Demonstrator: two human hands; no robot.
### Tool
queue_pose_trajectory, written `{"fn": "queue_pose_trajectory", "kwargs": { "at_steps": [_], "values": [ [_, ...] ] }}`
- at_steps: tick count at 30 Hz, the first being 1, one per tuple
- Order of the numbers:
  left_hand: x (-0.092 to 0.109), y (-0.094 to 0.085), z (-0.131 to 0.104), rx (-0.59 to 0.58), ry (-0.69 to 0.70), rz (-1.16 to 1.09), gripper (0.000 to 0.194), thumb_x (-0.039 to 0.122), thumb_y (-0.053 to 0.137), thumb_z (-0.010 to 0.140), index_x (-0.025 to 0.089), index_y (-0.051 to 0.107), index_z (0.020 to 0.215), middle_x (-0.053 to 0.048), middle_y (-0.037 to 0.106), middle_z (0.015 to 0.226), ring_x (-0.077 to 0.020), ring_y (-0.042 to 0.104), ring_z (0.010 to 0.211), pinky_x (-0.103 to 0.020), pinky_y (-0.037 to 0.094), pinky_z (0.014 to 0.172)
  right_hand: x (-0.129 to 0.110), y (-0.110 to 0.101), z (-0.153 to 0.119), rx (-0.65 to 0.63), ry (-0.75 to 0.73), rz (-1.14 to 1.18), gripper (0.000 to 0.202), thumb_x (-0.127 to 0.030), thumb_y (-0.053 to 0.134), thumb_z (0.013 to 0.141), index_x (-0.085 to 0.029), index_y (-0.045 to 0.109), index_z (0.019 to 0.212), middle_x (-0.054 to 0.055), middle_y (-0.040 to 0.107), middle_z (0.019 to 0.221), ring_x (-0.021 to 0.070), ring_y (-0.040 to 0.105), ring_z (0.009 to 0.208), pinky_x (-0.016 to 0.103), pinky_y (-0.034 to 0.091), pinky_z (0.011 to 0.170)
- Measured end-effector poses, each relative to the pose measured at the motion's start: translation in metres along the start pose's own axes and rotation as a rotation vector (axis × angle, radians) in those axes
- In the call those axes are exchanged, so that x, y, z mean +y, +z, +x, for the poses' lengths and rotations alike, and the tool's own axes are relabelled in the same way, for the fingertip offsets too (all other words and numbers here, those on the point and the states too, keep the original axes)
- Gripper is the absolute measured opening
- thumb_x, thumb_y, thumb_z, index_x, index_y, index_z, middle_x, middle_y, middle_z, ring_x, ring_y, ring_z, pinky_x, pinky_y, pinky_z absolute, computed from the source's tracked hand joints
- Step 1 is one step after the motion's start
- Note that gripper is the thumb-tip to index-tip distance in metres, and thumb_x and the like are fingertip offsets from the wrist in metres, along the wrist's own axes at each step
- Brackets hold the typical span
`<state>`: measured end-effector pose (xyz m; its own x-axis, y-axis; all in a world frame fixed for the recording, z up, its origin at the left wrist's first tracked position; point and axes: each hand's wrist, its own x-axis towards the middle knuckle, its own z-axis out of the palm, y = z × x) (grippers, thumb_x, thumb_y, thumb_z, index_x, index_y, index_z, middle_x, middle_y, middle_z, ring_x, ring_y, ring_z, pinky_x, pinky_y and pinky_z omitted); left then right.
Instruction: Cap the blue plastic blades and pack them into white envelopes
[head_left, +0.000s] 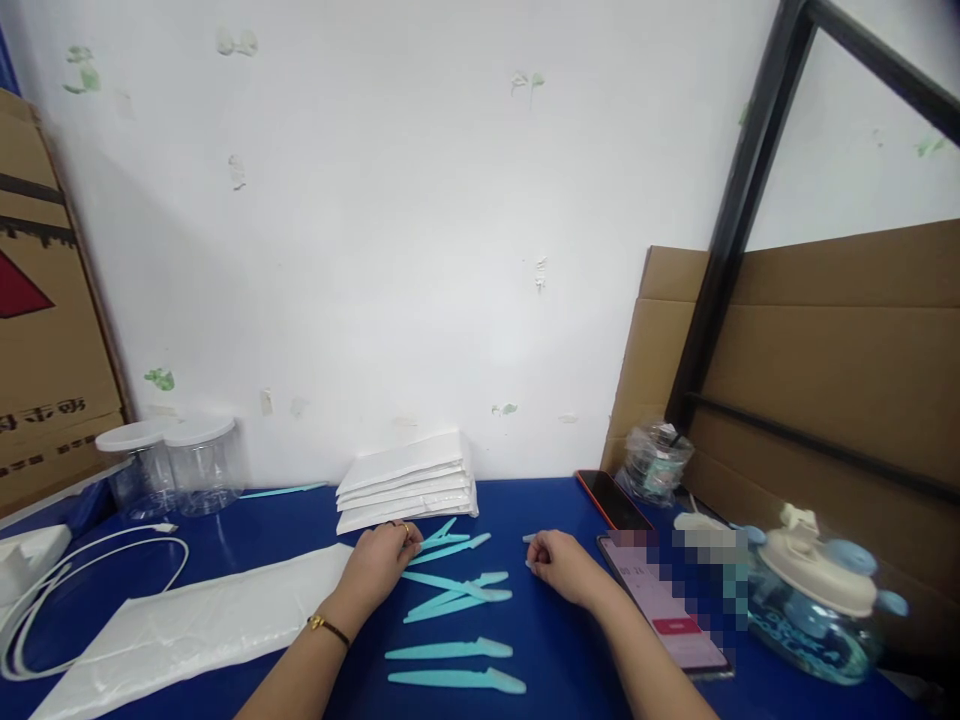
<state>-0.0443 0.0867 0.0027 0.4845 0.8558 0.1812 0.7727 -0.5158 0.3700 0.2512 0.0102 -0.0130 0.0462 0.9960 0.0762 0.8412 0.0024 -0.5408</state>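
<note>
Several turquoise eyebrow razors point(450, 650) with pale blade ends lie on the blue table between my hands, some crossed over one another. My left hand point(384, 555) is closed at the handle end of an upper eyebrow razor point(457, 548), its fingertips pinched on it. To the right of the razors, my right hand point(562, 565) is closed in a pinch. A small pale, translucent piece point(528, 539) pokes out from its fingertips; most of it is hidden by the fingers. Under my left forearm lies a flat white plastic mailer point(217, 620).
Behind my left hand stands a stack of white mailers point(405, 485). Two clear jars point(202, 470) and a white cable point(176, 575) are at left. On the right are two phones point(611, 497), a wrapped jar point(656, 465) and a drinking bottle point(814, 610).
</note>
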Motion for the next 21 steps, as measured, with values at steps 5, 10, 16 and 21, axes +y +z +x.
{"fn": "queue_pose_trajectory", "kwargs": {
  "at_steps": [5, 10, 16, 21],
  "values": [
    [0.002, -0.004, -0.001, 0.038, 0.035, -0.022, 0.023, 0.027, 0.043, 0.085, 0.023, 0.066, 0.084, -0.002, 0.068, 0.091, -0.0179, 0.059, 0.087, -0.025, 0.038, 0.076, 0.002, 0.001, 0.001, 0.065, -0.068, 0.053, 0.012, -0.007, 0.054, 0.067, -0.017, 0.060, 0.070, 0.004, 0.064, 0.076, 0.0168, 0.059, 0.073, 0.023, 0.040, 0.062],
    [0.007, -0.005, 0.000, 0.107, 0.040, -0.162, 0.027, 0.034, 0.038, 0.087, 0.021, 0.062, 0.085, -0.004, 0.065, 0.091, -0.0181, 0.058, 0.086, -0.026, 0.039, 0.077, -0.012, -0.002, 0.006, 0.152, -0.073, 0.501, 0.007, -0.020, 0.055, 0.073, -0.018, 0.058, 0.079, -0.001, 0.059, 0.061, 0.0135, 0.055, 0.055, 0.023, 0.040, 0.053],
    [0.020, -0.003, 0.000, 0.048, 0.089, -0.305, 0.029, 0.038, 0.037, 0.086, 0.019, 0.059, 0.083, -0.001, 0.063, 0.080, -0.0165, 0.055, 0.076, -0.025, 0.040, 0.071, -0.031, -0.009, 0.002, 0.217, -0.076, 0.786, 0.024, -0.039, 0.065, 0.072, -0.016, 0.063, 0.075, -0.001, 0.059, 0.057, 0.0121, 0.054, 0.049, 0.022, 0.037, 0.047],
    [0.022, 0.000, 0.000, 0.010, 0.090, -0.365, 0.027, 0.038, 0.038, 0.086, 0.019, 0.057, 0.082, 0.000, 0.060, 0.076, -0.0148, 0.051, 0.072, -0.024, 0.039, 0.068, -0.031, -0.007, 0.001, 0.218, -0.110, 0.889, 0.028, -0.042, 0.070, 0.070, -0.016, 0.062, 0.077, 0.002, 0.064, 0.063, 0.0169, 0.063, 0.062, 0.023, 0.043, 0.054]
  ]
}}
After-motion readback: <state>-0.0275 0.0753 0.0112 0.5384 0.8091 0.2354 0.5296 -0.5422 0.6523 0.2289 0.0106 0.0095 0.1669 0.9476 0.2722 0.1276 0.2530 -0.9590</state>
